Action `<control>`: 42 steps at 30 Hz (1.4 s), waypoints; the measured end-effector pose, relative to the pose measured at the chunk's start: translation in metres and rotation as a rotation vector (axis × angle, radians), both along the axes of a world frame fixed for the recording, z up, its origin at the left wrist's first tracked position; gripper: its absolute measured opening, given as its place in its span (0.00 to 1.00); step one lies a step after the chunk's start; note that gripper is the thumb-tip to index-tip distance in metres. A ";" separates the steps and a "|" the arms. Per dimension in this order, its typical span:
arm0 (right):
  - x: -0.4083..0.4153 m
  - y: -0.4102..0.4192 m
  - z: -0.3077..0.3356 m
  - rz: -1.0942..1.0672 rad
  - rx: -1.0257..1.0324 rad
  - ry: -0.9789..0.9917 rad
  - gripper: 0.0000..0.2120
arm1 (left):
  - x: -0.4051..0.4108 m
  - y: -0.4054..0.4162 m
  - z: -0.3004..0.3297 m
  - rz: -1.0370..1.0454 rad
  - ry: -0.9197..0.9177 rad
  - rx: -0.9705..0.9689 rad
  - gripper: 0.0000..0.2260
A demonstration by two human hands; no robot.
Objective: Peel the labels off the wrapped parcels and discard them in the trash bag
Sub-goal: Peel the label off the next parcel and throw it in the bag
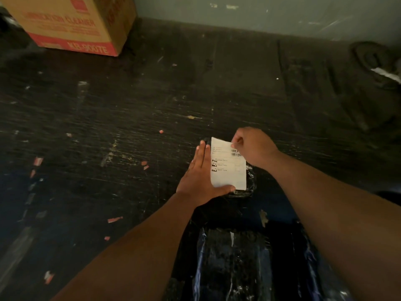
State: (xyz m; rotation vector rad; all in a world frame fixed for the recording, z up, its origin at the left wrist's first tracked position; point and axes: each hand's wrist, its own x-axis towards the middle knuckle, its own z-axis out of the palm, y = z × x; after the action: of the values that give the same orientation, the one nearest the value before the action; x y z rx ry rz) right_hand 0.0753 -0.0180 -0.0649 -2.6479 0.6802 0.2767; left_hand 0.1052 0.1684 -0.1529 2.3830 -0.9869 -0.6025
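— Label and parcel?
— White label [228, 168] on top of small black-wrapped parcel [249, 183], a little right of frame centre, toward 5 o'clock. Barcode print near upper right corner, three small black marks down left side. Parcel itself mostly covered; shiny black wrap showing at 4 o'clock of label.

— Hands?
— Right hand [253, 146] at 1 o'clock of label, thumb and forefinger pinching upper right corner. Cannot tell whether corner lifted off wrap. Left hand [200, 181] at 9 o'clock of label, fingers straight and together, laid flat along left edge, thumb stretched under lower edge; pressing, gripping nothing.

— Other parcels?
— Larger black-wrapped parcel [234, 257] at 6 o'clock of label, near bottom edge of frame, between both forearms. Glossy, creased film.

— Surface?
— Dark scuffed surface [130, 105], heavily scratched. Small red and white scraps [115, 219] scattered toward 8 and 9 o'clock.

— Surroundings?
— Cardboard box [71, 25] with red print at 11 o'clock, well apart from parcels. Dark bundle [373, 59] at 2 o'clock near wall, details too dim. Pale wall [260, 11] along 12 o'clock.
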 end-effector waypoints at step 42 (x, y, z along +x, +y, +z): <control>-0.026 0.025 0.039 0.220 -0.213 0.036 0.13 | 0.005 0.006 0.011 -0.034 0.092 -0.015 0.65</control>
State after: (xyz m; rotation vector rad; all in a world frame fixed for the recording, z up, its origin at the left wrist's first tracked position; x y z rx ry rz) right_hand 0.0488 0.0073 -0.0257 -2.9334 0.4498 0.3298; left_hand 0.1098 0.1739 -0.1418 2.3086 -0.9900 -0.7079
